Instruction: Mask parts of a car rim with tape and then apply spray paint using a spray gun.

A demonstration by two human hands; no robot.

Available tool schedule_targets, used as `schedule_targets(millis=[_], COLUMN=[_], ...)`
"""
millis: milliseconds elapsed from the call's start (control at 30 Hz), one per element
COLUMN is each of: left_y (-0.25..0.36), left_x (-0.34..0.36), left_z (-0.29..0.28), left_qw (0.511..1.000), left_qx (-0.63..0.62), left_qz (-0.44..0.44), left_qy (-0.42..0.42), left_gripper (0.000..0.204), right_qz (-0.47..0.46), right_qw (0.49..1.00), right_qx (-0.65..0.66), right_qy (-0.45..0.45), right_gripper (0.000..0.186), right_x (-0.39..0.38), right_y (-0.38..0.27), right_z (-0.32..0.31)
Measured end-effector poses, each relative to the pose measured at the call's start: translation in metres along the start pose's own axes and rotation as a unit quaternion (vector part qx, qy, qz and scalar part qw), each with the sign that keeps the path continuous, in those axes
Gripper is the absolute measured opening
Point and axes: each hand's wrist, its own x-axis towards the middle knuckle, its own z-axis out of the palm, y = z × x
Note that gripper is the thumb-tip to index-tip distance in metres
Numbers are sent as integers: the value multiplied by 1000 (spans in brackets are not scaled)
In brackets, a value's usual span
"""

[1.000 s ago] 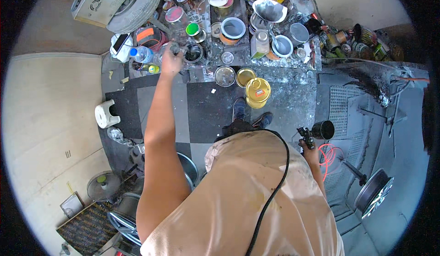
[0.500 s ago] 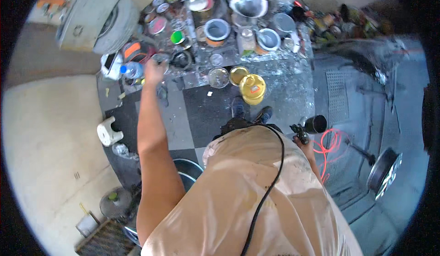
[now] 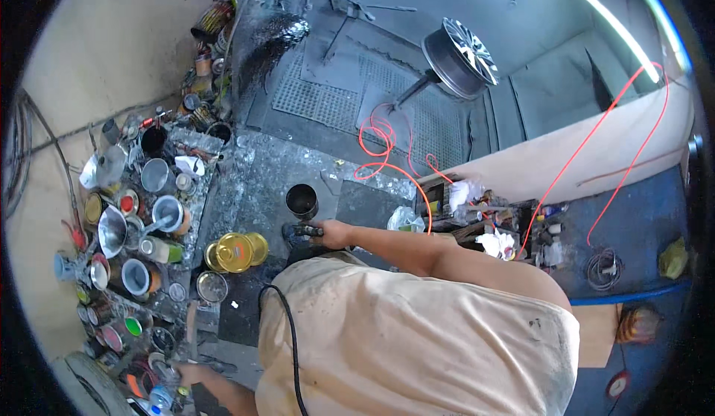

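My right hand (image 3: 331,233) grips a black spray gun (image 3: 305,231), with a dark cylindrical cup (image 3: 302,201) at its top, out over the floor beside my body. My left hand (image 3: 190,373) is at the lower left among the tins and bottles, its fingers around something greyish and small that I cannot make out, near a clear water bottle (image 3: 161,397). The cluttered paint bench (image 3: 201,207) holds grey-lined pots (image 3: 135,276), a white funnel-like bowl (image 3: 112,230) and several tins. Gold tins (image 3: 234,252) stand stacked near my feet.
A car wheel rim (image 3: 454,58) is mounted on a stand in the grey spray area. A red hose (image 3: 380,140) coils on the floor there. A pale partition (image 3: 558,155) crosses the right side, with rags and cans (image 3: 484,215) below. A tyre (image 3: 89,382) lies at the lower left.
My view has swung to the right, bringing the spray area and partition into sight. My right arm now stretches forward with the gun; my left hand is still among the containers, lower in view.
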Motion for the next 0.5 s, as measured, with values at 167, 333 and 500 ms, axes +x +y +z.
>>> schedule_targets(millis=[167, 333, 500], left_y=[115, 77, 112], left_x=[-51, -19, -7], left_z=[84, 98, 102], left_qw=[988, 963, 974], left_qx=[-61, 265, 132], left_qz=[-130, -50, -181], left_qy=[-63, 29, 16], left_gripper=[91, 108, 108], right_qz=[40, 18, 74], right_qw=[998, 997, 988], right_qx=[-34, -56, -121], right_qy=[-18, -55, -60], right_gripper=[45, 45, 44], right_x=[-9, -31, -37], right_y=[29, -6, -13], right_z=[-10, -31, -50])
